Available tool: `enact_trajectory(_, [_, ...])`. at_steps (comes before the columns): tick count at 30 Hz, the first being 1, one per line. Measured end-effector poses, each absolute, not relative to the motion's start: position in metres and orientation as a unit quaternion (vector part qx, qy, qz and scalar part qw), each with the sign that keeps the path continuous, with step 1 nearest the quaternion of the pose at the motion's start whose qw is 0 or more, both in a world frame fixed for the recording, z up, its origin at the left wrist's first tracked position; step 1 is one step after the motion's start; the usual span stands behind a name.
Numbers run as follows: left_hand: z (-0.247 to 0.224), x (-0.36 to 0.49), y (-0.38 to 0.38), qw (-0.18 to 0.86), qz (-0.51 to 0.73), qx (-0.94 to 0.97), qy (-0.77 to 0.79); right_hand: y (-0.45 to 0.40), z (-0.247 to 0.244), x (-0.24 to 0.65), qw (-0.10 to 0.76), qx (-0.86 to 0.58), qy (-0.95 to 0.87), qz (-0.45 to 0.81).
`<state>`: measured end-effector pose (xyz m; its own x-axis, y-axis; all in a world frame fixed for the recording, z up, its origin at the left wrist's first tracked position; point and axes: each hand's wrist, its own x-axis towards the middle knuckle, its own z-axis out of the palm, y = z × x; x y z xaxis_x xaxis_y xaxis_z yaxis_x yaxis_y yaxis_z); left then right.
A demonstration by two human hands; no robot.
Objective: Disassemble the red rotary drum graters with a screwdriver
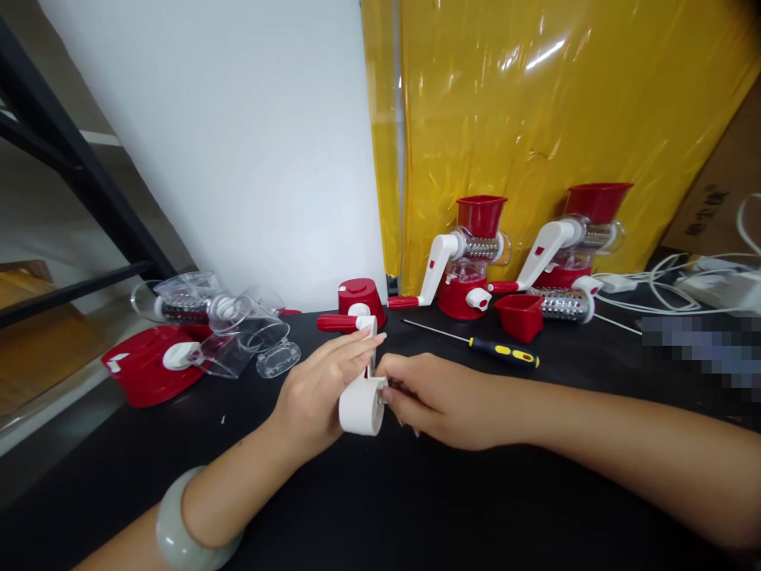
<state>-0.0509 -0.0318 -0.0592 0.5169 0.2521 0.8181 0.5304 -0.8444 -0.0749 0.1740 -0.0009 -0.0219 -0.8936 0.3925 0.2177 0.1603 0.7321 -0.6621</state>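
My left hand [318, 388] is wrapped round a white crank arm [360, 407], whose red handle [337, 323] points left at the far end. The round white end faces me. On its right side, my right hand [431, 396] pinches at the edge of the round end; whatever is between its fingertips is too small to make out. Just beyond the crank stands a red base [361, 297]. A screwdriver [504, 353] with a black and yellow handle lies behind my right hand.
Two assembled red and white graters [464, 293] [564, 258] stand at the back right, near a red hopper [520, 316] and a loose metal drum [562, 304]. On the left are a red base [158, 377] and clear plastic parts [278, 359]. White cables [654, 277] lie far right.
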Motion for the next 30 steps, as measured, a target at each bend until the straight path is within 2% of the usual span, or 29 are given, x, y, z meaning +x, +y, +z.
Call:
enact_trajectory(3, [-0.057,-0.049,-0.033,0.171,-0.432,-0.857,-0.221,-0.001,-0.023,0.174,0.174,-0.145,-0.921,0.317])
enact_trajectory(11, [-0.055,-0.051,-0.033,0.177,-0.433,-0.853,-0.232,0.002,-0.032,0.17,0.193,-0.144,-0.859,0.451])
enact_trajectory(16, [-0.053,-0.056,-0.034,0.193,-0.427,-0.845,-0.257,0.01,-0.03,0.176,0.191,-0.122,-0.862,0.453])
enact_trajectory(20, [-0.045,-0.058,-0.039,0.175,-0.413,-0.807,-0.384,0.012,-0.019,0.18,0.204,-0.118,-0.867,0.439])
enact_trajectory(24, [-0.036,-0.062,-0.039,0.173,-0.412,-0.73,-0.517,0.004,-0.004,0.187,0.181,-0.09,-0.883,0.424])
enact_trajectory(27, [-0.034,-0.063,-0.035,0.151,-0.449,-0.698,-0.537,-0.001,0.001,0.189,0.221,-0.076,-0.888,0.395])
enact_trajectory(30, [-0.039,-0.057,-0.029,0.138,-0.544,-0.656,-0.504,0.002,-0.004,0.187,0.282,-0.09,-0.882,0.367])
